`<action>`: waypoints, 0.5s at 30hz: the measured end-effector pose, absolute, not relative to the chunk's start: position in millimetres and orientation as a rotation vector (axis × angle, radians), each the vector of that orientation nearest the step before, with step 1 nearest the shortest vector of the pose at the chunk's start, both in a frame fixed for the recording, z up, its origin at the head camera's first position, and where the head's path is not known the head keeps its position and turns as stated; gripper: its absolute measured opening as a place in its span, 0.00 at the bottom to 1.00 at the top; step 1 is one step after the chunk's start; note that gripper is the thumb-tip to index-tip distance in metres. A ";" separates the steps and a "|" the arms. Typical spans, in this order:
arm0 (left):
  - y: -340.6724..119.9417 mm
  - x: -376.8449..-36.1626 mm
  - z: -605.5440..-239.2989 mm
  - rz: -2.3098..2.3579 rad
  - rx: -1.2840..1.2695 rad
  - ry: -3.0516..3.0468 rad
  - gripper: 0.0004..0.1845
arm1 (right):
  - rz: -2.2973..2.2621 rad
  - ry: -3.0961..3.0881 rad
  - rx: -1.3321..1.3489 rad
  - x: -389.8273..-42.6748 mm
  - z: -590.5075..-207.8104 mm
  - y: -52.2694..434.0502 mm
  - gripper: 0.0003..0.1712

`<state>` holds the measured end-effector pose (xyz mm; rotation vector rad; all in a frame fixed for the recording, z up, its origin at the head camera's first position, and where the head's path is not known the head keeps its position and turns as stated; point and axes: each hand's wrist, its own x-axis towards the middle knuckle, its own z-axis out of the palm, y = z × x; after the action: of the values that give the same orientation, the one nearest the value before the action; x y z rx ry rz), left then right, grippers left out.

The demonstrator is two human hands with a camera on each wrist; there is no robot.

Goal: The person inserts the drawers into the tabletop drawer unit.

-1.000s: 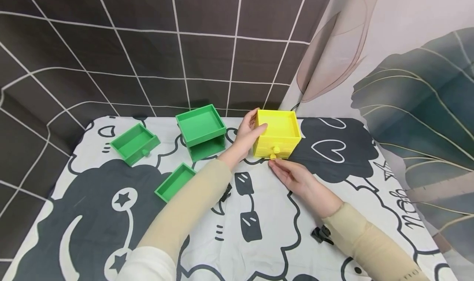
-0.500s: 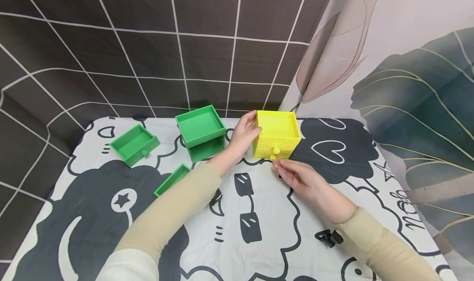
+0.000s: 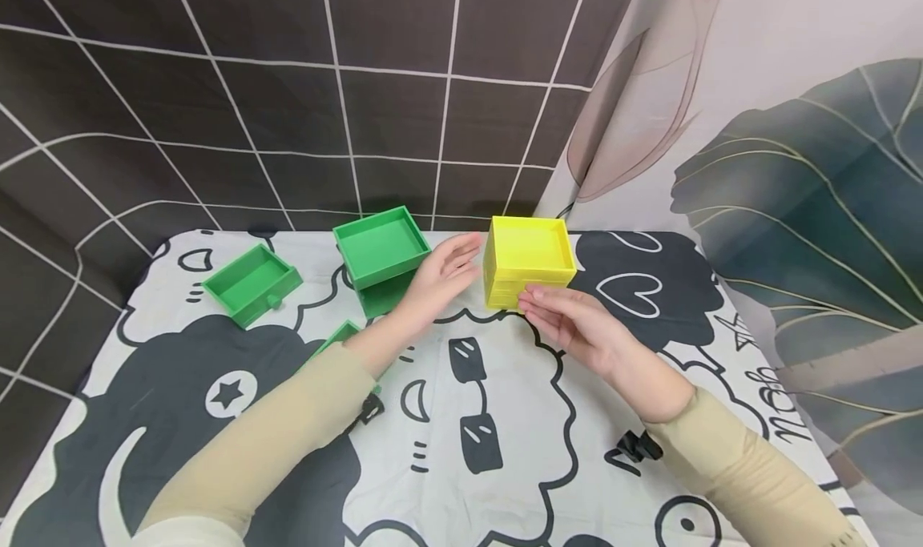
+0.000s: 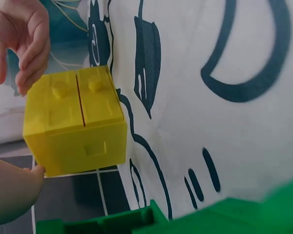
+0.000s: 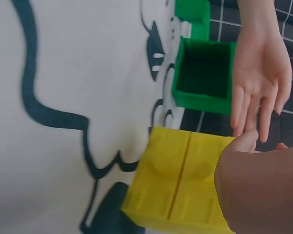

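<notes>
Yellow drawer box [image 3: 530, 260]: near the counter's [image 3: 548, 451] far edge, both drawers pushed in.
Right hand [image 3: 577, 328]: fingers straight, tips against the drawer fronts, seemingly pressing them flush.
Left hand [image 3: 437, 277]: open, just beside the box's left wall, not touching.
Green drawer shell [image 3: 382, 257]: left of it, slots empty.

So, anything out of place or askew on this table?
Yes: the green cabinet stands with its slots empty. One green drawer lies askew to its left, another lies in front, partly hidden by the left sleeve. The yellow cabinet looks fully closed, nothing damaged or spilled.
</notes>
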<state>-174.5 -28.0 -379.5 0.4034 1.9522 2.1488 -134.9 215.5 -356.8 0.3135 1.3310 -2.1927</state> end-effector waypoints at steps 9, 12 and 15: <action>-71.2 -151.8 -375.4 2.157 0.446 1.922 0.29 | -2.187 1.386 0.300 -143.2 -340.6 196.1 0.06; -81.3 -144.2 -375.2 2.190 0.425 1.886 0.30 | -2.186 1.411 0.288 -146.2 -337.4 188.5 0.11; -89.4 -134.7 -376.4 2.206 0.366 1.843 0.30 | -2.169 1.446 0.252 -149.8 -334.9 180.9 0.21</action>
<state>-134.7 -89.4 -376.4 0.3656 1.8434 2.2058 -149.8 180.9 -334.9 0.2516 1.4465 -2.1690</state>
